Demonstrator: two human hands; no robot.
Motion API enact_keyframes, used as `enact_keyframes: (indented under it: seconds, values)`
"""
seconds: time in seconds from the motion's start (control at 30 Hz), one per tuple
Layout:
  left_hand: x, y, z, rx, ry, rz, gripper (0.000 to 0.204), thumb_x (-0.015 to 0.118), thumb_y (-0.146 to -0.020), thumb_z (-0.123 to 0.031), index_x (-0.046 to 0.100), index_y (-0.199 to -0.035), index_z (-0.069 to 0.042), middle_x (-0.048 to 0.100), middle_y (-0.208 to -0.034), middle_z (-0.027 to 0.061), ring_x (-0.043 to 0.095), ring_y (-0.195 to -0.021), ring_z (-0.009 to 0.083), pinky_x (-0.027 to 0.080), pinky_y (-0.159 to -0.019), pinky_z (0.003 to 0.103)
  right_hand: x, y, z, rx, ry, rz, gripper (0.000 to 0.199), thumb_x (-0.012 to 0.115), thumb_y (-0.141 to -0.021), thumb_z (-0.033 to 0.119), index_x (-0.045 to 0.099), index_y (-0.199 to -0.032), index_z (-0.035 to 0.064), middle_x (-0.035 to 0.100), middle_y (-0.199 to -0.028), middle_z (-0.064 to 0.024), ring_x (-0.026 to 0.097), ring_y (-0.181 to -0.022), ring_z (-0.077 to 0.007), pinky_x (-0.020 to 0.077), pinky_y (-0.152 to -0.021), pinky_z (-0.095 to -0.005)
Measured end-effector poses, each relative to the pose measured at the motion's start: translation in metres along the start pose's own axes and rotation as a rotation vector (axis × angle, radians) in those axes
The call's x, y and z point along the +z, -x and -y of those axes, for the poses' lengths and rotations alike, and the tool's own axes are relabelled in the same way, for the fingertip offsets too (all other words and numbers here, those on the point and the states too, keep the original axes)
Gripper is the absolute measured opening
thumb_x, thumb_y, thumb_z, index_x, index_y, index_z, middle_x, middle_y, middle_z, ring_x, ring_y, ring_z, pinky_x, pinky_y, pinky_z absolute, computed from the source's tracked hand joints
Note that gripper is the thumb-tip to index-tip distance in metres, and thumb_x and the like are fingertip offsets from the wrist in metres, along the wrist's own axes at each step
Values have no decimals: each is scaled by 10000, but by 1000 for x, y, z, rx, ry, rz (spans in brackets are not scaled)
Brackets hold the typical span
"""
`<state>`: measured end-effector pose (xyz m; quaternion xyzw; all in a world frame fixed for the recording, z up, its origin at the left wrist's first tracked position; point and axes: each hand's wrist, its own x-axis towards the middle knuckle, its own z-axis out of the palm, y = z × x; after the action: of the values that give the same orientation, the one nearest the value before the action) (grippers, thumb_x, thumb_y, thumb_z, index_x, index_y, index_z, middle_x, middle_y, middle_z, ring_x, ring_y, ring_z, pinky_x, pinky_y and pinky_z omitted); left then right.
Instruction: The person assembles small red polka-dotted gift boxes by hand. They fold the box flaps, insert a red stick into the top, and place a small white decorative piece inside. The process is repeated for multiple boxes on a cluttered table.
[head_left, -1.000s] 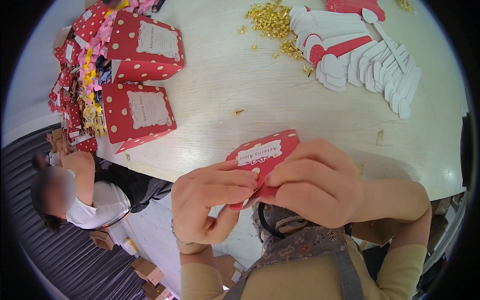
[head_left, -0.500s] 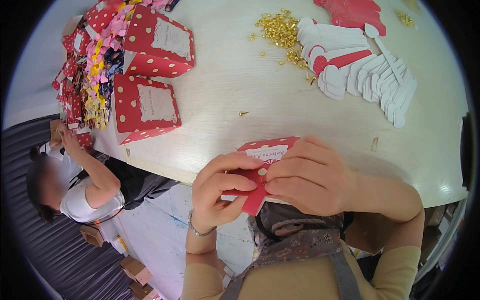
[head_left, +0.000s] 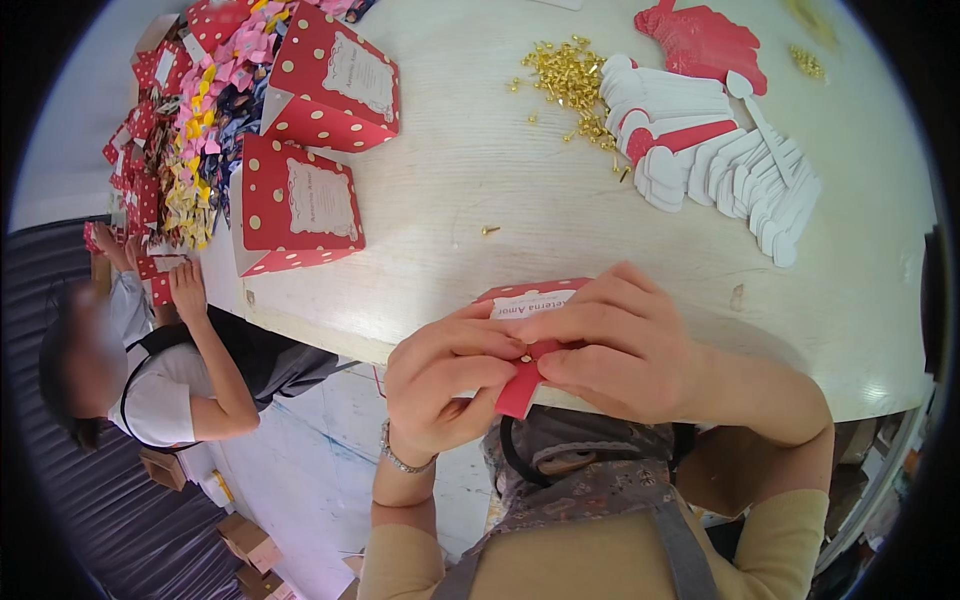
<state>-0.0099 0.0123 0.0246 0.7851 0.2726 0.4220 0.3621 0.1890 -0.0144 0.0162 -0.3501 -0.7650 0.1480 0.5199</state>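
Note:
Close to the table's near edge, a red paper box with pale dots and a white label [head_left: 535,301] is held between both my hands. My left hand [head_left: 440,375], with a bracelet at its wrist, pinches the box's near side and a red paper strip [head_left: 517,393] that sticks out toward me. My right hand [head_left: 625,350] is closed on the other side, thumb and fingertips pressed at the strip's upper end. A small gold spot shows between the fingertips, too small to make out fully. Much of the box is hidden behind my fingers.
Two dotted red boxes [head_left: 305,205] stand at the left, before heaped wrapped sweets [head_left: 215,120]. Gold paper fasteners [head_left: 568,80], white round-ended strips [head_left: 700,150] and red card pieces [head_left: 705,45] lie at the far right. One loose fastener [head_left: 490,230] lies mid-table. Another person [head_left: 170,380] works at left.
My fingertips have drawn closer together over the strip and cover more of the box. The view has shifted slightly. At the left, the other person's hands have moved apart.

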Motion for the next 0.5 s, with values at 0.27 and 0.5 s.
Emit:
enact_keyframes:
  seconds: [0.27,0.5]
  values:
    - [1,9,-21,-206,-39,-34,319,718,-668,79,532,-903,-34,685,-877,117,691,-811,242,559,-745,337,-11,-7,1,57,-153,152,204,756,-695,43,605,-826,87,651,-942,-24,577,-754,-200,438,-658,-318]
    - [5,11,-19,-217,88,-85,383,701,-689,103,461,-965,-11,683,-896,114,684,-861,200,557,-707,288,-16,-12,1,122,-253,255,229,751,-698,46,583,-843,100,617,-887,-23,563,-775,-208,430,-686,-328]
